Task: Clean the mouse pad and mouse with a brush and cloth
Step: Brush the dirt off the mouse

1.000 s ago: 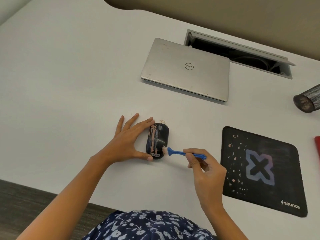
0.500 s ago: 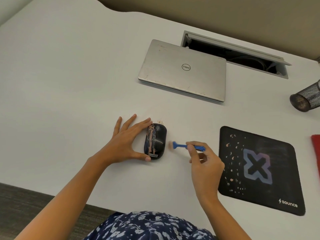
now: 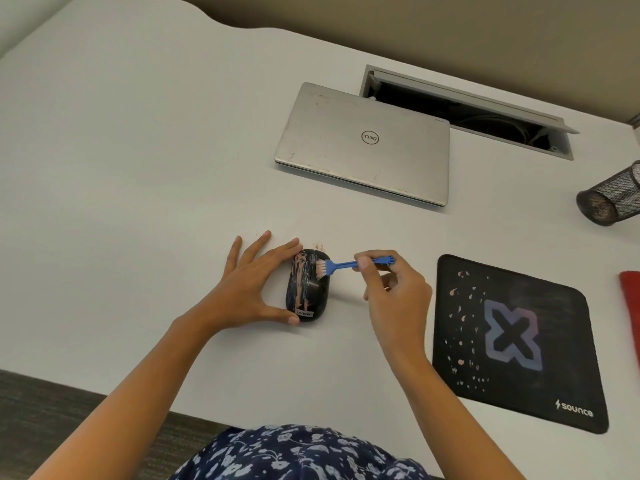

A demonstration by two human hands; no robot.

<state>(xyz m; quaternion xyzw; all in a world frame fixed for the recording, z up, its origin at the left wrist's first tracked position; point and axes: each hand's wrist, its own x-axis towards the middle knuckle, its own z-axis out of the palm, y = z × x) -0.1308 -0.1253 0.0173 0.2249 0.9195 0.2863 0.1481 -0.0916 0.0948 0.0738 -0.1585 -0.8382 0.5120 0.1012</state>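
— At the centre of the white desk [image 3: 138, 174], one glossy black oval mouse [image 3: 306, 289] is lying, "Lenovo" showing at its near end.
— Hands?
— The left hand [image 3: 247, 289] is pinching it between thumb and forefinger. The right hand [image 3: 396, 289] is gripping one small blue plastic brush [image 3: 341, 264], bristles touching the mouse.
— Elsewhere?
— One black square fabric mouse pad [image 3: 519, 344], reading "sounce", is lying at 3 o'clock, one red cloth [image 3: 631, 299] beyond it, and one silver "Dell" laptop [image 3: 367, 147] at 1 o'clock.

Blue brush [image 3: 341, 265] in right hand [image 3: 394, 296], bristles on black mouse [image 3: 308, 299] in grip of left hand [image 3: 246, 289].
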